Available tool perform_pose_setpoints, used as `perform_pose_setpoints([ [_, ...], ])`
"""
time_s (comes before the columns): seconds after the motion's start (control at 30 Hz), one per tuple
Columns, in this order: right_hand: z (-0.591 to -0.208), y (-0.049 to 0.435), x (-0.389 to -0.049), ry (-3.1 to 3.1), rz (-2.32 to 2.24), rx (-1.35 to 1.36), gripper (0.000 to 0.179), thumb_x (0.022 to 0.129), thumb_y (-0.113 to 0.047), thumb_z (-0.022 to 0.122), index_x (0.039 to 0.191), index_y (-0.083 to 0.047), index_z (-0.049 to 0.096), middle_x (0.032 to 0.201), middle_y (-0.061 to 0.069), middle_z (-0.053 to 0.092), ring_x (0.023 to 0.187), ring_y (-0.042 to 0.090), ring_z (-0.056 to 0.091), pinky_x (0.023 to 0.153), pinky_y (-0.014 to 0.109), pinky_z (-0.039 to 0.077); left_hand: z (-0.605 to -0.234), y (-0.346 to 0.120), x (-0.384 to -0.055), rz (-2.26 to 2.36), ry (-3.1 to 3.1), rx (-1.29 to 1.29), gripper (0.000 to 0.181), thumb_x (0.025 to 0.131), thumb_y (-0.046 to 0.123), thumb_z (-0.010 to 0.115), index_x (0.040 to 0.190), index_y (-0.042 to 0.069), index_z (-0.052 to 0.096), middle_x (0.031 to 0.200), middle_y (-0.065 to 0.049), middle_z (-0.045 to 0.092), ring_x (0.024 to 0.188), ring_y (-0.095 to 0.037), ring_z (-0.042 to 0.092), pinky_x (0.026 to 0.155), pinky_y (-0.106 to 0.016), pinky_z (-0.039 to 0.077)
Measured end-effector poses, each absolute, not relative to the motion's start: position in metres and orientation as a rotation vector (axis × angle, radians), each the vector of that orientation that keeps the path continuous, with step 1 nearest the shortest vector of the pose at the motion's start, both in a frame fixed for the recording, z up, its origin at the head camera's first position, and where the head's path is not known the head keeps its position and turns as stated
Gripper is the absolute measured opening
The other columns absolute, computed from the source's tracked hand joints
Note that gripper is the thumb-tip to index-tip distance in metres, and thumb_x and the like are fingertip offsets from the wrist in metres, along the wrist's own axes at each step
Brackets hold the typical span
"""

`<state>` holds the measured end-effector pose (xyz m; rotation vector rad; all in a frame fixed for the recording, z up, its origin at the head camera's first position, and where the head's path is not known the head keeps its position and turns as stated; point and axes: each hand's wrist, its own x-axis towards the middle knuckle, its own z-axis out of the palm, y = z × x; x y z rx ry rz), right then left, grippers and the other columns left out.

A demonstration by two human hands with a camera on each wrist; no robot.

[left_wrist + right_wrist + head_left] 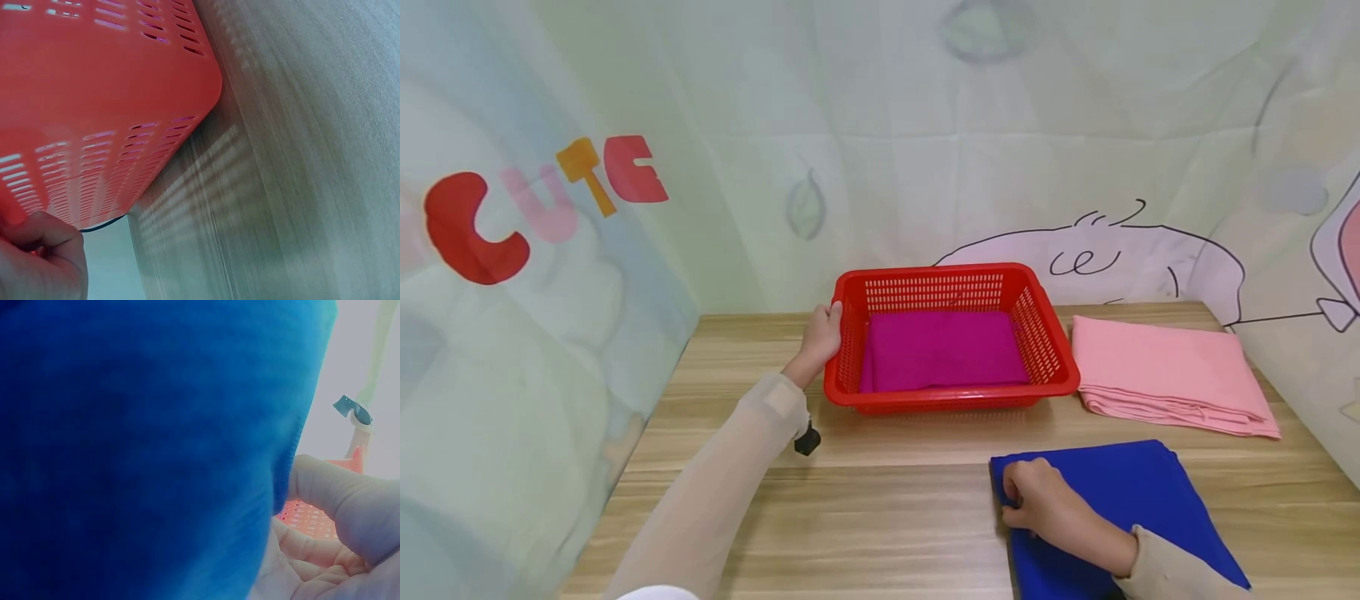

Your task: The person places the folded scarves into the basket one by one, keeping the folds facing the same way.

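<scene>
My left hand grips the left rim of a red plastic basket with slotted walls. Inside the basket lies a folded magenta cloth. At the front right, my right hand pinches the left edge of a folded blue cloth. In the right wrist view the blue cloth fills most of the picture, its edge between thumb and fingers. The left wrist view shows the basket's slotted corner close up, with the left hand at its rim.
A folded pink cloth lies right of the basket, behind the blue one. Everything stands on a wood-grain table. A printed fabric backdrop rises behind the table and along both sides. A small black device hangs at the left wrist.
</scene>
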<state>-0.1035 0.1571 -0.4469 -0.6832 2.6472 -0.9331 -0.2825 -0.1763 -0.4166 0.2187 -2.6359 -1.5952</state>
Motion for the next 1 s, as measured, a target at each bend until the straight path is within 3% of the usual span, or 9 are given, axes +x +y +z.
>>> perform_pose_setpoints([
  [1.0, -0.444, 0.141, -0.105, 2.589, -0.957, -0.695, 0.033, 0.074, 0.011, 0.075, 0.065, -0.008, 0.050, 0.053, -0.002, 0.046, 0.035, 0.005, 0.049, 0.036, 0.022, 0.043, -0.416, -0.177, -0.282, -1.635, -2.624, 0.210, 0.034, 0.111, 0.031, 0.032, 0.103, 0.000, 0.044, 0.087, -0.012, 0.050, 0.065, -0.015, 0.054, 0.056, -0.022, 0.048],
])
